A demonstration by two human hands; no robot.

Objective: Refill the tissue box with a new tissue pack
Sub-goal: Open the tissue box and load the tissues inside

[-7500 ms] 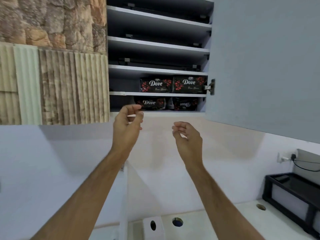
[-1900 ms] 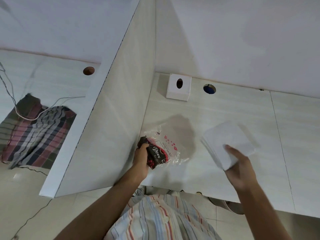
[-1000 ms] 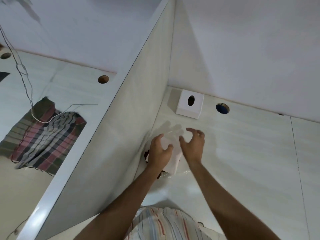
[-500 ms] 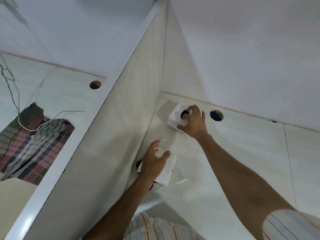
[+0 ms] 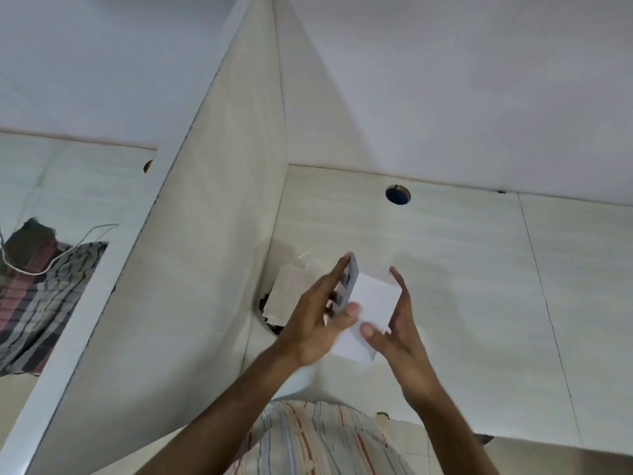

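A: Now that the tissue box point(image 5: 368, 315) is off its spot by the back wall, near the round hole point(image 5: 398, 194) in the counter, and up between both hands, what does that mean for the job?

B: Going by the shift since half a second ago, the fetching is over and the opening begins. The left hand point(image 5: 317, 318) is clamped on the box's left face, thumb on the near side and fingers point(image 5: 342, 269) over the face with the slot. The right hand point(image 5: 399, 332) cups the box's right side, fingers spread and only lightly touching.

A: And the new tissues?

B: The tissue stack point(image 5: 286, 293) lies on the counter point(image 5: 479, 269) just left of the box, on its torn wrapper point(image 5: 270, 323), against the divider panel point(image 5: 205, 234).

A: Anything in the way?

B: Not much. The panel is close to the left of the box, so there is little elbow room. The box's opening side faces away, so I cannot tell how it comes apart. A striped cloth point(image 5: 37, 289) and a white cable point(image 5: 61, 255) lie beyond the panel, well apart from the box.
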